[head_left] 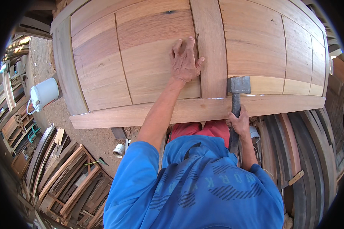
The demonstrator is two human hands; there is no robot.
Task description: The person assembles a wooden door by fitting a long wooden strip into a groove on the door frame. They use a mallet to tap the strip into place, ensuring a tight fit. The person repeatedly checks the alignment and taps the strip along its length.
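A large wooden door panel [156, 63] lies across in front of me, with an upright stile [208, 49] between its boards and a long rail [153, 114] along its near edge. My left hand [186, 63] rests on the boards just left of that stile, fingers spread and holding nothing. In my right hand [240, 121], fingers wrapped round the dark handle, is a mallet [239, 84] with a blocky grey head. The head is over the near rail and the lower right boards, close beside the stile. Whether it touches the wood I cannot tell.
A white bucket [45, 94] is off the panel's left end. Piled timber [70, 183] fills the lower left, and long dark boards [305, 149] lie at the right. A small white can [119, 150] lies on the dirt floor [95, 139] under the near edge.
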